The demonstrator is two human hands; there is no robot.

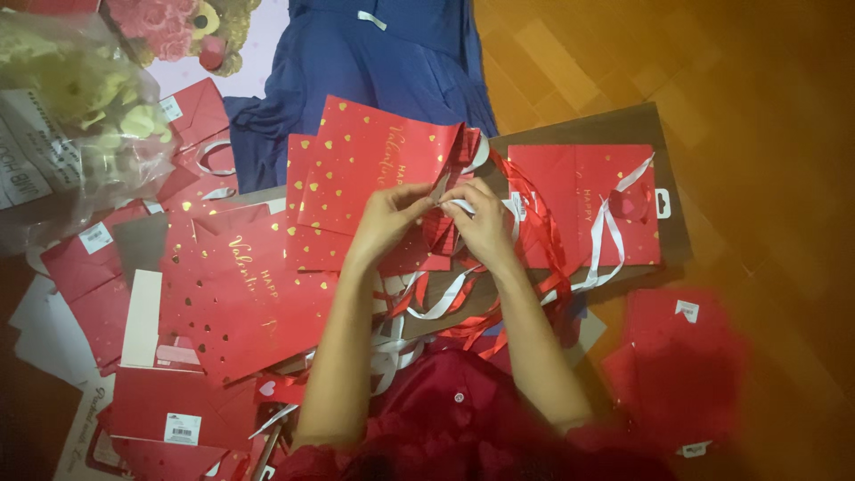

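At the cardboard sheet's [570,134] middle, left hand [385,218] and right hand [485,223] are both pinching white ribbon [445,298]; loose red ribbon [534,240] tangling underneath is risking snags, probably tearing the red gift bag [374,174].

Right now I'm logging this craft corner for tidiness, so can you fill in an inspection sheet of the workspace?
Surface: wooden floor, partly under a brown board.
Job's things: red gift bag and white ribbon, at the fingertips.
Clutter: flat red bags, loose red and white ribbons, blue cloth, plastic bag of plush toys.
Hands: left hand and right hand both pinch the ribbon at the bag's top edge.
Cables: nothing seen.
Surroundings: teddy bear with pink roses, top left.
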